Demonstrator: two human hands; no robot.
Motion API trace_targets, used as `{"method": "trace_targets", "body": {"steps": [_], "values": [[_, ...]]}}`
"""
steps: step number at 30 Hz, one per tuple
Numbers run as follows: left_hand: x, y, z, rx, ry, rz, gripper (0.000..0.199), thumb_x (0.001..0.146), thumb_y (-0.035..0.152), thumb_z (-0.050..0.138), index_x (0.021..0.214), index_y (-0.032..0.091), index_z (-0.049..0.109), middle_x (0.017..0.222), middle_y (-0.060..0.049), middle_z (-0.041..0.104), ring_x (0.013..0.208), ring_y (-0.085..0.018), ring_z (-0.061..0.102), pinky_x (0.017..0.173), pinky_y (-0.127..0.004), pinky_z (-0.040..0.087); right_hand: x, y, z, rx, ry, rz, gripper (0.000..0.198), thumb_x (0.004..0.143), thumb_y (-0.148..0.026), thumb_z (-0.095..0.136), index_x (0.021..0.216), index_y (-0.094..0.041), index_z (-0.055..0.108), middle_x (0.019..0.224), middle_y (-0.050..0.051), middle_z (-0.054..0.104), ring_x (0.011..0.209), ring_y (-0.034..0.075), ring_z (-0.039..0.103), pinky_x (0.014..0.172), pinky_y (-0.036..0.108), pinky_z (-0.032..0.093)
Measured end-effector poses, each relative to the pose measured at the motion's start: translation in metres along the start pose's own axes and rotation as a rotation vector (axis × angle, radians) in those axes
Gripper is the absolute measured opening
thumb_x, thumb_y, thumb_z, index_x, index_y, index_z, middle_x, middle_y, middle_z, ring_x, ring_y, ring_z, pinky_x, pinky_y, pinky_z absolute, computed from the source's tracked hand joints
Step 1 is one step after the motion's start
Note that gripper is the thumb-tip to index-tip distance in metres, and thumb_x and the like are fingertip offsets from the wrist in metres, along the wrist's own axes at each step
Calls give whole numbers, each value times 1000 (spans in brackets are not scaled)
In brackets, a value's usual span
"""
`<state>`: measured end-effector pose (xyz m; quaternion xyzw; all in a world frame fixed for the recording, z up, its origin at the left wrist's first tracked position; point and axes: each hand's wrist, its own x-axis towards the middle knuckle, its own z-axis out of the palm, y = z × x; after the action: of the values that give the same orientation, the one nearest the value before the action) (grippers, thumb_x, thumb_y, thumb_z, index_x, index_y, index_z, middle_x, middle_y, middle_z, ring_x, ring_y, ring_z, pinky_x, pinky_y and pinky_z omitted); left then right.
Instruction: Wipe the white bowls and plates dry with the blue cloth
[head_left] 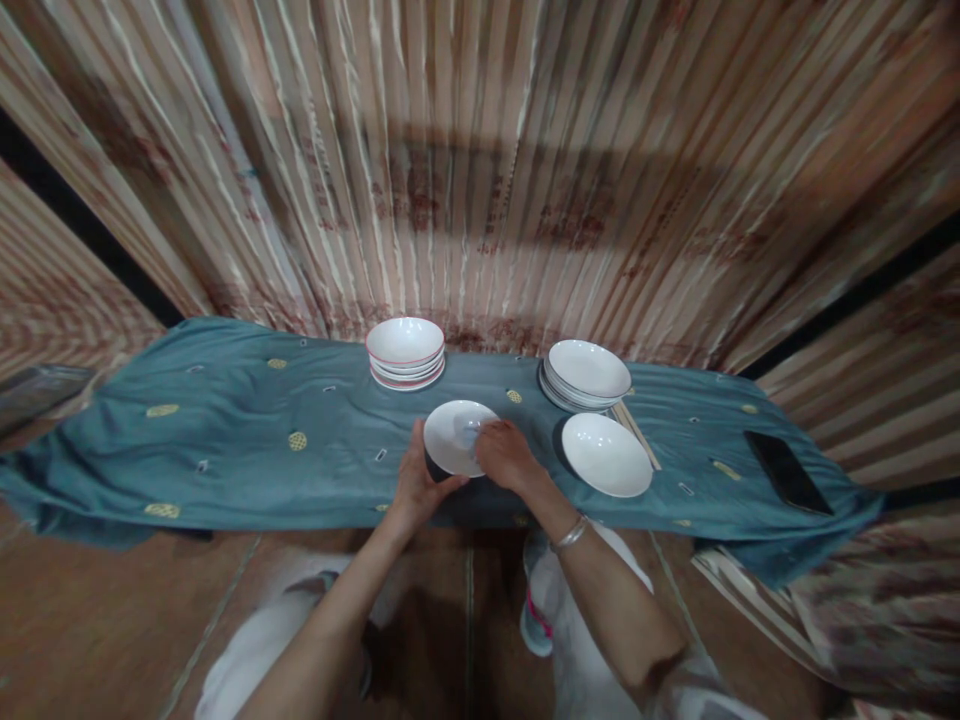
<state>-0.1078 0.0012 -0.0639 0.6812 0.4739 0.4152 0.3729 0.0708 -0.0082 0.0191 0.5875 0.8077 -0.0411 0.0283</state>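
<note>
My left hand (420,483) grips the left rim of a white bowl (452,455), thumb along its near side. The bowl is held tilted above the front part of the cloth-covered table. Over the bowl's right inner side is my right hand (508,452), its fingers closed. A small pale bluish patch shows at its fingertips; whether this is a held thing or a reflection I cannot make out. To the right of my right hand lies a single white dish (607,455). Behind it stands a stack of white dishes (589,370) with dark rims.
A stack of white bowls with red rims (406,345) stands at the back left. Wooden chopsticks (637,437) lie beside the single dish. A black phone (787,472) rests toward the table's right end. The blue-green tablecloth (247,460) is wrinkled. A striped curtain (465,180) hangs behind.
</note>
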Motion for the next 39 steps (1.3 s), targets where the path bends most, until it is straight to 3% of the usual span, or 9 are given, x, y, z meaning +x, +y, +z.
{"method": "trace_targets", "body": {"steps": [4, 7, 13, 22, 27, 32, 36, 39], "values": [[0, 0, 0, -2, 10, 2, 123, 58, 46, 85, 156, 16, 16, 158, -23, 35, 148, -36, 31, 121, -54, 22, -4, -1, -4, 86, -84, -66, 35, 99, -17, 41, 96, -10, 75, 103, 17, 76, 101, 24, 68, 85, 31, 45], [0, 2, 0, -2, 17, -17, 123, 57, 45, 86, 155, 17, 18, 158, -22, 36, 147, -36, 33, 121, -54, 23, -4, -2, -3, 231, -108, -83, 32, 99, -20, 44, 91, -15, 74, 101, 11, 76, 97, 21, 68, 79, 27, 42], [-1, 3, -2, -38, 5, -36, 122, 58, 45, 85, 156, 15, 19, 159, -23, 33, 148, -36, 30, 121, -51, 22, 1, -9, 0, 477, -62, -98, 29, 99, -21, 48, 82, -18, 71, 87, 2, 74, 84, 16, 65, 71, 24, 40], [-1, -2, -2, -29, -1, -21, 121, 59, 41, 84, 156, 15, 17, 158, -23, 36, 147, -37, 32, 120, -54, 25, 9, -17, 11, 578, 21, -183, 28, 99, -19, 45, 109, -21, 71, 114, 5, 72, 108, 19, 65, 93, 30, 48], [-1, -2, -3, -13, -11, -22, 118, 62, 44, 82, 156, 16, 17, 161, -22, 29, 149, -36, 27, 121, -54, 22, 16, -26, 15, 543, 63, -159, 33, 97, -17, 45, 124, -18, 66, 140, 10, 60, 131, 20, 54, 112, 35, 40], [-1, -2, -3, 19, -9, -38, 116, 62, 42, 81, 155, 12, 19, 160, -25, 31, 148, -37, 30, 121, -53, 24, 21, -31, 17, 438, 63, -92, 40, 97, -17, 47, 136, -12, 56, 154, 16, 44, 144, 24, 39, 119, 43, 32], [-1, -2, -2, 9, 8, -54, 119, 60, 44, 83, 156, 15, 18, 159, -23, 34, 147, -37, 32, 120, -54, 25, 22, -26, 15, 329, 69, -22, 40, 97, -20, 48, 136, -13, 57, 156, 15, 41, 147, 27, 34, 120, 49, 27], [-1, -1, -2, 8, 9, -53, 123, 59, 48, 84, 156, 16, 16, 159, -23, 33, 148, -37, 31, 121, -53, 23, 20, -18, 12, 241, 81, 2, 33, 96, -17, 51, 124, -15, 66, 151, 13, 49, 142, 28, 42, 119, 48, 30]]}}
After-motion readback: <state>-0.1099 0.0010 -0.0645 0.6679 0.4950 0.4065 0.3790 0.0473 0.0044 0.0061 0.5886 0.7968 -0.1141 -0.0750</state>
